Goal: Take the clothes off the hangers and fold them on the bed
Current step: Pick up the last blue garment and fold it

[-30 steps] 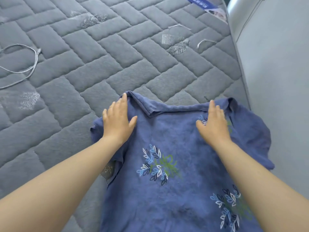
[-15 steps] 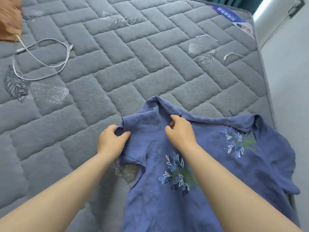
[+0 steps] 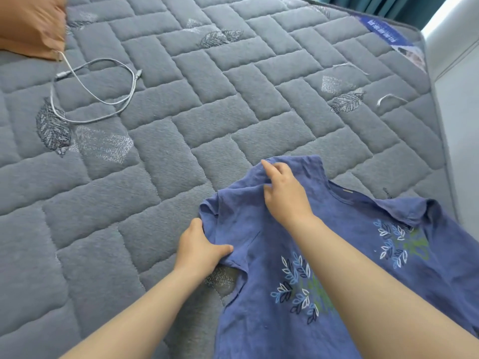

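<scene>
A blue shirt with white and blue leaf prints lies spread on the grey quilted mattress, near its right edge. My left hand grips the edge of the shirt's left sleeve, thumb on top of the cloth. My right hand pinches the cloth at the left shoulder, by the collar. No hanger is in view. The lower part of the shirt runs out of the frame.
A white charging cable lies looped on the mattress at the far left. An orange cloth item sits in the top left corner. A pale wall or cupboard side runs along the right edge of the bed.
Both hands left the flat shirt top and moved to its left side. The left hand took hold of the sleeve edge, the right the shoulder cloth. The view swung left.
</scene>
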The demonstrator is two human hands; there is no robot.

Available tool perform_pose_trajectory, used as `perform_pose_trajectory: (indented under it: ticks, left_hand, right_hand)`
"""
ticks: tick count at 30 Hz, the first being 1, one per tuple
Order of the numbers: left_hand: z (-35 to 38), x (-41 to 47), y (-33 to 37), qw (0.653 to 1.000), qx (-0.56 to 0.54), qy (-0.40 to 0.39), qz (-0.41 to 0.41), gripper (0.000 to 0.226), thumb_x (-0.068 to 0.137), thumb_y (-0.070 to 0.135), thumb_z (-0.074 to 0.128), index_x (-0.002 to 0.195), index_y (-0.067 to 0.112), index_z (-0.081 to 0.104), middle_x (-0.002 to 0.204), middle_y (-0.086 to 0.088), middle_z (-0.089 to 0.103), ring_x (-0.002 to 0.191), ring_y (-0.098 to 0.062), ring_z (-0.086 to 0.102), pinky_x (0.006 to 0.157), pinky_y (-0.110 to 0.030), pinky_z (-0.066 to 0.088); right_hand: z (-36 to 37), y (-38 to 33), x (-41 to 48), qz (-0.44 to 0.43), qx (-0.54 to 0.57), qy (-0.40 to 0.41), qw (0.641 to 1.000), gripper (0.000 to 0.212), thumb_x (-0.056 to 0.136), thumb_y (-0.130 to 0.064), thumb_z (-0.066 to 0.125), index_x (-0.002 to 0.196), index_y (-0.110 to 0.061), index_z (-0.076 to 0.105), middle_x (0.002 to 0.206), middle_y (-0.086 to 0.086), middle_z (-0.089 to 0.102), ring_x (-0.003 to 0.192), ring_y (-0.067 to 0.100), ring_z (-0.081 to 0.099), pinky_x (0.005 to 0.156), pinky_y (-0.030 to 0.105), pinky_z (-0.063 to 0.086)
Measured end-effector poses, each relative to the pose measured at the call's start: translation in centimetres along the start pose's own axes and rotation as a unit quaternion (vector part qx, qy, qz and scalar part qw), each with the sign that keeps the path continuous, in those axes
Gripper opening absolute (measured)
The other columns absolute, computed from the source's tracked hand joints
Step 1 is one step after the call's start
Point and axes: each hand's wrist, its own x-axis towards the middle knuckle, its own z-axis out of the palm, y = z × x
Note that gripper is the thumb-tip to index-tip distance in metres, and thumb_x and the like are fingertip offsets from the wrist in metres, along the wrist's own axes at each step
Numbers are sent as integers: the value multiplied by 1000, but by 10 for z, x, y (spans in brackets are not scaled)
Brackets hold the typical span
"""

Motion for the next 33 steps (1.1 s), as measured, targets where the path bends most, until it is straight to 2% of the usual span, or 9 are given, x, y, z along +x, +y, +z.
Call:
perform_pose_trajectory:
  ticks: [3, 6, 9, 11, 12, 16, 22, 27, 33]
  left_hand:
    - [-1, -2, -8, 998, -56, 4, 8, 48, 58, 17, 86, 90, 14, 51, 82, -2, 65, 78, -21, 63, 59, -26, 45]
    - [0, -7, -14, 996, -83, 6, 14, 44, 58, 12, 84, 84, 16, 49, 72, -4, 63, 63, -19, 58, 48, -17, 39]
    - [1, -9, -19, 995, -93, 3, 26, 41, 58, 8, 79, 82, 15, 47, 71, -8, 63, 59, -19, 56, 50, -22, 42]
    - [2, -9, -20, 993, -113, 2, 20, 41, 59, 6, 78, 85, 17, 48, 75, -9, 68, 69, -24, 64, 61, -33, 50]
    - [2, -9, -21, 992, -126, 3, 16, 41, 59, 5, 78, 87, 18, 49, 75, -7, 69, 72, -24, 65, 64, -37, 52]
    - [5, -12, -24, 984, -181, 3, 1, 41, 61, 2, 78, 89, 15, 51, 78, -6, 72, 77, -28, 69, 70, -48, 56]
    - [7, -16, -26, 975, -222, 13, -9, 41, 62, -2, 79, 89, 12, 52, 80, -8, 72, 78, -31, 70, 72, -51, 55]
    - [7, -19, -23, 974, -227, 25, -6, 39, 63, -1, 79, 89, 11, 52, 79, -6, 72, 76, -27, 69, 73, -49, 55]
    - [3, -22, -23, 977, -214, 18, 5, 36, 65, 2, 79, 89, 11, 54, 78, -4, 71, 74, -22, 68, 71, -41, 56]
  right_hand:
    - [2, -12, 18, -66, -92, -85, 990, 59, 95, -10, 46, 149, -26, 31, 150, -4, 34, 126, 22, 49, 91, 36, 47]
    - [6, -21, 24, -88, -127, -124, 980, 47, 91, -17, 52, 137, -24, 47, 139, -1, 43, 116, 24, 54, 87, 39, 49]
    - [12, -32, 23, -117, -80, -79, 987, 21, 93, -28, 49, 103, -22, 66, 114, -1, 54, 97, 22, 58, 73, 33, 47]
    - [16, -42, 21, -113, -69, -60, 989, 33, 95, -37, 46, 70, -20, 59, 88, -3, 57, 85, 21, 55, 61, 30, 36]
    - [18, -46, 21, -107, -78, -69, 989, 37, 94, -43, 48, 66, -19, 55, 81, -4, 58, 82, 20, 55, 60, 30, 35]
    - [16, -64, 24, -96, -160, -141, 972, 46, 74, -62, 66, 84, -16, 64, 86, -3, 68, 87, 19, 60, 72, 34, 49]
    - [5, -77, 23, -104, -219, -218, 945, 55, 63, -50, 78, 100, -17, 54, 86, -5, 61, 86, 20, 58, 63, 32, 42]
    - [18, -77, 13, -121, -282, -181, 934, 40, 77, -14, 65, 95, -13, 29, 68, -2, 36, 70, 25, 47, 46, 28, 19]
    - [17, -78, 15, -119, -152, -108, 975, 15, 80, -6, 50, 92, -12, 43, 80, 4, 52, 76, 28, 49, 52, 33, 30]
